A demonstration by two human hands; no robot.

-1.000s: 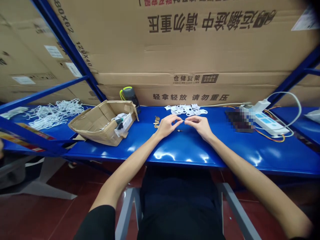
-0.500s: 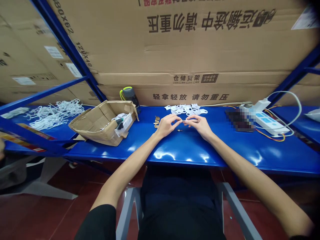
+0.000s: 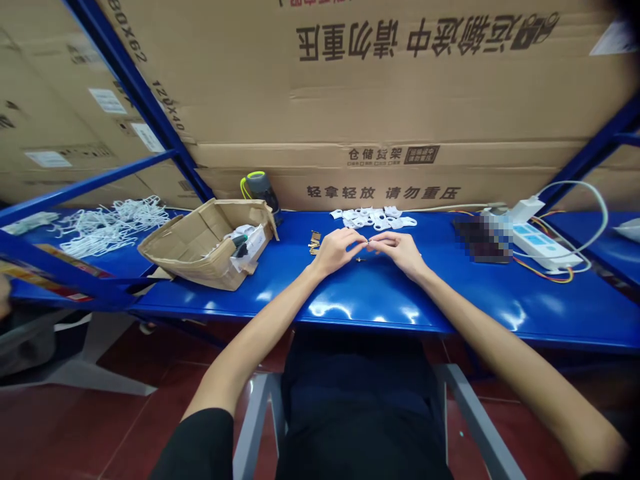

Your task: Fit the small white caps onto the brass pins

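While the left hand and right hand meet above the blue steel workbench, the fingertips of both are closed in a pinch on a tiny part, held just above the bench and too small to identify. A small pin lies just below the hands, with brass fittings to the left and white plastic clips beyond. An open cardboard box stands further left, well apart.
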